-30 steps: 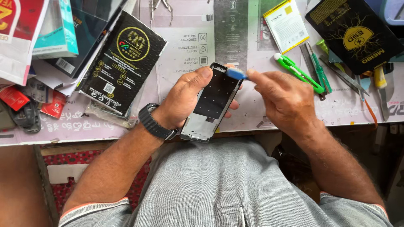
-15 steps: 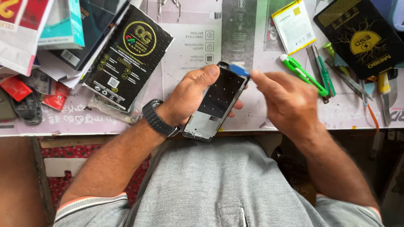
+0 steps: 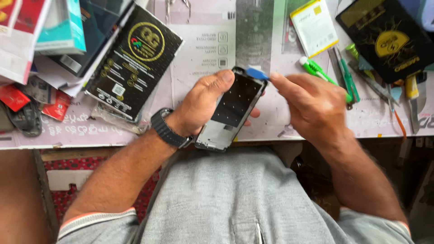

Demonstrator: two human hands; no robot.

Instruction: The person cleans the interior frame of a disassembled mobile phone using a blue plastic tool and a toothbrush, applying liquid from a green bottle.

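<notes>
My left hand grips an opened phone frame, dark at its upper part and silvery at its lower end, tilted over the near edge of the worktable. A black watch sits on that wrist. My right hand pinches a small blue plastic pry pick and presses its tip against the top right corner of the phone frame.
A black and gold flat box lies left of the phone, beside stacked packages. A white battery, a green knife, screwdrivers and another black box lie to the right.
The view has shifted slightly. Both hands stay on the phone frame, and the blue pick remains at its top corner.
</notes>
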